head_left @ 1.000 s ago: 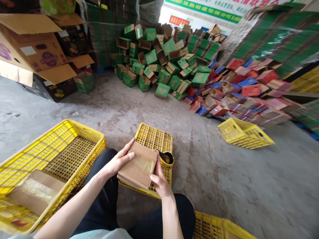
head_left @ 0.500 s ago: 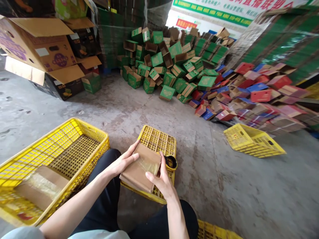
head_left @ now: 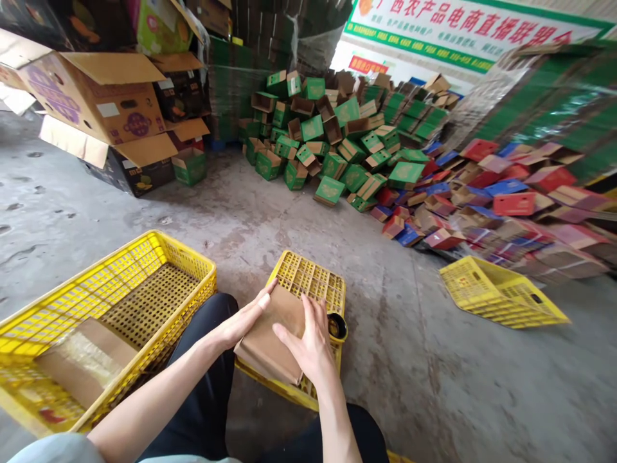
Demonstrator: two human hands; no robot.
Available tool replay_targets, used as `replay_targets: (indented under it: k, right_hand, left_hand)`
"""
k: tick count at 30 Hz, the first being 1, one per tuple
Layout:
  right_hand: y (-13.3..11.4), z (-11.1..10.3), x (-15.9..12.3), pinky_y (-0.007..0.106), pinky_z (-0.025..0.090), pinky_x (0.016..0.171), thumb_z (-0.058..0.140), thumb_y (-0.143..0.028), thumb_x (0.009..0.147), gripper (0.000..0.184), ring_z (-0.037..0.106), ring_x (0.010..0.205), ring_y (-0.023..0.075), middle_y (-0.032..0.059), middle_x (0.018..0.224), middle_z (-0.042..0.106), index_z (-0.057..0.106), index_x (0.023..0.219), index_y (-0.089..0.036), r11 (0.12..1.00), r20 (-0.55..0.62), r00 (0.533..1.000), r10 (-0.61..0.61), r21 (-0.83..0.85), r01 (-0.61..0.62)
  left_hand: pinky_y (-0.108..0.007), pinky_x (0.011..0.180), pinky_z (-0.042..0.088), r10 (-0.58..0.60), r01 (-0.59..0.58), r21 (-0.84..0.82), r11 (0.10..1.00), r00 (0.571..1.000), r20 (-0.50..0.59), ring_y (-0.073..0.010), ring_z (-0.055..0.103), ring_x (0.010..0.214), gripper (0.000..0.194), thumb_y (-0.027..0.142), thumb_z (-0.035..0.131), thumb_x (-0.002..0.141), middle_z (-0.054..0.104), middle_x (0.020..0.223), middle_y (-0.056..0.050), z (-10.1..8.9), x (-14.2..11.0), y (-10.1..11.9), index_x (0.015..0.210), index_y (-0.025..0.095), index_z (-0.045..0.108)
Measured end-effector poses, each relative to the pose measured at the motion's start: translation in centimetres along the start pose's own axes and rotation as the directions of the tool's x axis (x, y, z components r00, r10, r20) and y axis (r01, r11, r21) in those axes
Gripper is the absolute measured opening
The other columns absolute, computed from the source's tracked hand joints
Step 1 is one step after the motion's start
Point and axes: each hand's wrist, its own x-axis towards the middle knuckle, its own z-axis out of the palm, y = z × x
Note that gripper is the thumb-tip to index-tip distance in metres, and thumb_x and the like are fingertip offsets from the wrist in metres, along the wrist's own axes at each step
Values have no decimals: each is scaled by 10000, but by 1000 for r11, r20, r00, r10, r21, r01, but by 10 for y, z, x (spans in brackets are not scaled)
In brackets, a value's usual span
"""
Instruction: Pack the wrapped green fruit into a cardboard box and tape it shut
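A flat brown cardboard box (head_left: pixel 277 341) lies on an upturned yellow crate (head_left: pixel 313 273) between my knees. My left hand (head_left: pixel 247 319) holds the box along its left edge, thumb on top and fingers down the side. Across the right part of the box's top rests my right hand (head_left: pixel 308 334), its fingers spread and thumb apart. That hand hides some of the top and its tape. Just right of it, a dark-cored tape roll (head_left: pixel 338 326) sits on the crate's edge.
At my left, a yellow basket (head_left: pixel 212 273) holds a taped cardboard package (head_left: pixel 87 360). Another yellow basket (head_left: pixel 501 292) lies on the floor at right. Green boxes (head_left: pixel 330 190) and red and blue boxes (head_left: pixel 513 203) are heaped beyond. Large open cartons (head_left: pixel 116 106) stand back left.
My right hand has moved from gripping the box's right edge to lying over its top with fingers spread. My left hand keeps its hold. The view has shifted slightly.
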Motion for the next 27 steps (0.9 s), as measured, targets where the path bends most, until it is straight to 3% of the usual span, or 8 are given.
replay_targets:
  k: [3,5,10,12,15,17,21,27]
  right_hand:
    - [-5,1,5,624,377,1179,781,-596,808,748,464,1394,418,135,1405,560,541,1447,-289,999,-10,999,-38,-32,38]
    - [-7,4,5,614,416,1141,767,-610,817,721,507,1327,404,134,1366,567,545,1423,-290,998,-15,999,-44,-56,43]
    - [-8,8,7,654,320,1197,690,-618,880,591,355,1459,434,159,1358,593,597,1336,-254,991,-102,994,-43,-132,29]
    - [-6,2,9,630,313,1218,616,-593,936,545,347,1485,404,153,1389,598,598,1357,-248,992,-45,998,-45,-119,39]
    - [-1,-16,11,560,327,1245,558,-537,976,569,356,1519,338,105,1532,533,532,1477,-269,995,168,985,-36,-87,52]
    - [1,-25,11,533,324,1257,563,-528,973,614,326,1548,320,91,1595,481,493,1524,-266,992,241,970,-16,-115,45]
    - [-8,-27,17,558,335,1245,581,-525,962,599,305,1559,348,111,1549,546,545,1481,-228,970,200,980,17,-241,33]
    - [-31,-10,38,688,277,1210,637,-495,956,407,399,1503,398,92,1381,688,663,1287,-259,921,204,977,69,-389,17]
  left_hand:
    - [-511,1283,276,-1,4,-71,997,999,34,-342,270,1580,853,737,504,970,244,1730,-28,-2,1,-3,1669,327,238]
    - [-509,1291,247,35,-34,-43,999,998,44,-351,215,1596,906,743,576,930,214,1738,-33,-3,1,-4,1664,315,264]
    - [-489,1295,230,65,-74,62,995,989,135,-355,242,1589,1140,606,819,815,206,1741,-81,-5,-1,1,1685,287,154]
    - [-491,1273,282,18,-31,69,997,984,177,-353,321,1560,1232,484,893,780,264,1725,-97,-6,-2,4,1686,308,77]
    - [-506,1231,354,-44,51,-24,998,972,230,-355,426,1504,1302,362,921,766,377,1676,-117,-7,-4,6,1679,333,-7]
    - [-508,1223,363,-52,72,-73,995,968,245,-355,464,1476,1318,307,929,757,411,1656,-125,-8,-3,6,1677,338,-14]
    - [-500,1220,366,-54,72,-71,995,972,228,-354,498,1448,1298,251,932,747,441,1638,-115,-8,1,4,1680,349,36]
    - [-486,1212,381,-64,80,-72,994,977,206,-356,526,1422,1311,253,942,727,447,1635,-100,-7,2,4,1677,355,45]
